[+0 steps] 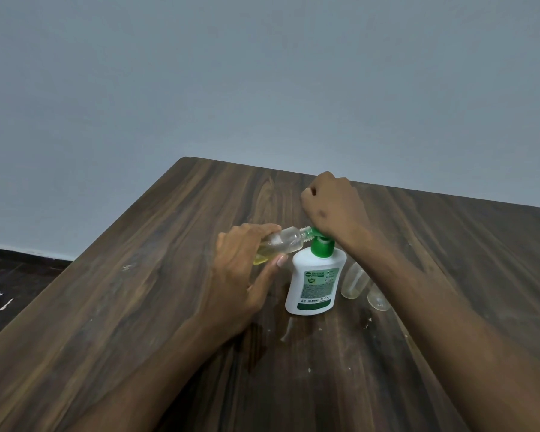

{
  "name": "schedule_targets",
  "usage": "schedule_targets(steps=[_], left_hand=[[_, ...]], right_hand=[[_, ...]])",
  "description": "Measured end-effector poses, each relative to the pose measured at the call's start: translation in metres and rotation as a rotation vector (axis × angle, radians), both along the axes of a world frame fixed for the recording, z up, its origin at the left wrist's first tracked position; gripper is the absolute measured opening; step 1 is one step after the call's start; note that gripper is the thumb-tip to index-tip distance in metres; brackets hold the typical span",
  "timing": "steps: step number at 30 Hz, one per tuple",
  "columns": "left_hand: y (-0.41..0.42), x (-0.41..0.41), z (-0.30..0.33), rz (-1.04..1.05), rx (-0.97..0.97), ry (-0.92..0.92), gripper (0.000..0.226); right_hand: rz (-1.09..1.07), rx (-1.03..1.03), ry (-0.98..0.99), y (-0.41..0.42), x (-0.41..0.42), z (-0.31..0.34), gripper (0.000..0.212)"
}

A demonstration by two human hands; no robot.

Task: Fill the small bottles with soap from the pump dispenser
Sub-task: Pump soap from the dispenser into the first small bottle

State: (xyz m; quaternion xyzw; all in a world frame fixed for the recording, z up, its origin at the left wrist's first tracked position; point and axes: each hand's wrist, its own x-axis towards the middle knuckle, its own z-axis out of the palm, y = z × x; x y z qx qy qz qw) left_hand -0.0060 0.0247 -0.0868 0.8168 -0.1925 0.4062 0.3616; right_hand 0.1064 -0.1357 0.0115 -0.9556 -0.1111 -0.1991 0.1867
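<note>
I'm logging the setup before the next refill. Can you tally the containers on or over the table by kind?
Small clear bottles: 3, one tilted in the left hand with yellow soap, two standing behind the right forearm
White pump dispenser with green pump: 1
Total: 4

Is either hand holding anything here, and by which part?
The left hand grips a small clear bottle around its lower body, mouth at the pump dispenser spout. The right hand, a fist, presses its heel on the pump head, gripping nothing.
</note>
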Motion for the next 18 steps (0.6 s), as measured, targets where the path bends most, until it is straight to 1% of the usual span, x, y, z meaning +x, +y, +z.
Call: schedule_targets(steps=[2, 6, 9, 13, 16, 18], left_hand=[[-0.0004, -0.0011, 0.0002, -0.004, 0.000, -0.002, 0.031], [-0.0013, -0.0004, 0.0001, -0.004, -0.008, -0.019, 0.030], [0.0000, 0.0004, -0.0010, -0.005, -0.002, -0.015, 0.030], [-0.0012, -0.0002, 0.0002, -0.012, -0.010, -0.016, 0.030], [0.0004, 0.0001, -0.0003, -0.014, -0.007, -0.007, 0.030], [0.0000, -0.0006, -0.0002, -0.013, -0.008, -0.009, 0.029]], right_hand=[[0.000, 0.016, 0.007, -0.0019, 0.0014, -0.0007, 0.030], [0.006, 0.021, -0.042, -0.0015, 0.0013, 0.0003, 0.032], [0.003, 0.014, -0.007, -0.0018, 0.0015, -0.0020, 0.031], [0.010, 0.009, -0.069, -0.0019, -0.0003, 0.0021, 0.034], [-0.012, 0.002, -0.037, -0.0013, -0.0006, -0.0030, 0.034], [-0.009, -0.005, -0.051, -0.0014, -0.0017, -0.0010, 0.034]])
